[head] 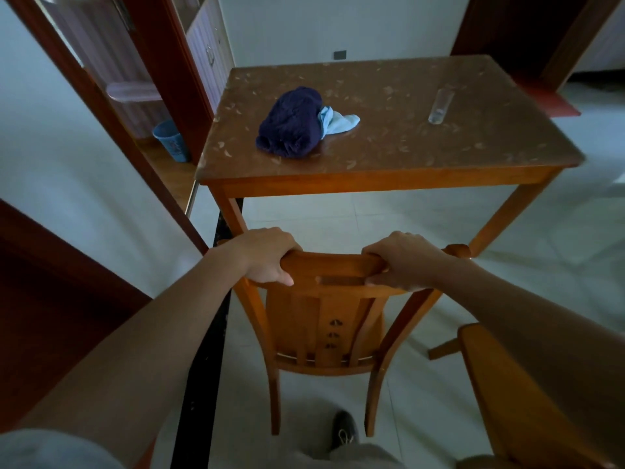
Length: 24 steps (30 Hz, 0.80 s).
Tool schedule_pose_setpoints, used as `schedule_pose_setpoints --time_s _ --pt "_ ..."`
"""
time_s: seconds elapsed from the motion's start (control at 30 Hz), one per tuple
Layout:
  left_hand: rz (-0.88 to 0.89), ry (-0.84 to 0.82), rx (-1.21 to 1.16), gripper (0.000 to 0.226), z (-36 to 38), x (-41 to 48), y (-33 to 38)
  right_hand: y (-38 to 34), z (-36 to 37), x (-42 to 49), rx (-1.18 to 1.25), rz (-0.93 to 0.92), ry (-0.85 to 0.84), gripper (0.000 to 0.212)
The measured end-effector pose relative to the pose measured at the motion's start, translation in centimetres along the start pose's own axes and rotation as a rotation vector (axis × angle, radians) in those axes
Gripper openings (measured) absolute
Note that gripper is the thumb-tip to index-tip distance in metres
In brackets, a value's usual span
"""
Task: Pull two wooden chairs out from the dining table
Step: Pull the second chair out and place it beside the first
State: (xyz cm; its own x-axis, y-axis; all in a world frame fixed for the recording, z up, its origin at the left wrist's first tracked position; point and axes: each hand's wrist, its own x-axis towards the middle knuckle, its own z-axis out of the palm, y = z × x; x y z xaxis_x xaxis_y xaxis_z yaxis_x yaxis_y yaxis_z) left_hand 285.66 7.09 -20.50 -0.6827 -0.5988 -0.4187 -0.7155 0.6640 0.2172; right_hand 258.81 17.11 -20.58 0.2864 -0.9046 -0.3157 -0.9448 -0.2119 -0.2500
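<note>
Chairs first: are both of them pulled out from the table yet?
Nearly. One chair already stands away from the table, at the lower right beside the person. The second chair is in hand: the left hand and right hand grip its top rail, and it looks clear of the table's edge. What seems left is setting it down and letting go.

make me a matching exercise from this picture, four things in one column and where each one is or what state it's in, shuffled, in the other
Things:
1. chair
2. dark blue cloth
3. clear glass
4. blue bin

Places or states:
A. on the floor beyond the doorway, to the left of the table
B. bunched up on the left part of the tabletop
C. top rail held by the left hand and the right hand
D. on the right part of the tabletop

Pairs: 1-C, 2-B, 3-D, 4-A
</note>
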Motion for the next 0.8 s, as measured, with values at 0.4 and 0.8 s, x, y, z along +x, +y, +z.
schedule_pose_setpoints --time_s 0.4,0.8 --pt "0.036 0.06 -0.024 0.054 8.4 -8.0 7.2 -3.9 6.2 -11.1 -0.085 0.046 -0.023 0.016" --pt "0.038 0.095 -0.015 0.053 17.2 -13.7 11.8 -5.4 14.9 -17.4 -0.129 0.004 -0.023 0.015"
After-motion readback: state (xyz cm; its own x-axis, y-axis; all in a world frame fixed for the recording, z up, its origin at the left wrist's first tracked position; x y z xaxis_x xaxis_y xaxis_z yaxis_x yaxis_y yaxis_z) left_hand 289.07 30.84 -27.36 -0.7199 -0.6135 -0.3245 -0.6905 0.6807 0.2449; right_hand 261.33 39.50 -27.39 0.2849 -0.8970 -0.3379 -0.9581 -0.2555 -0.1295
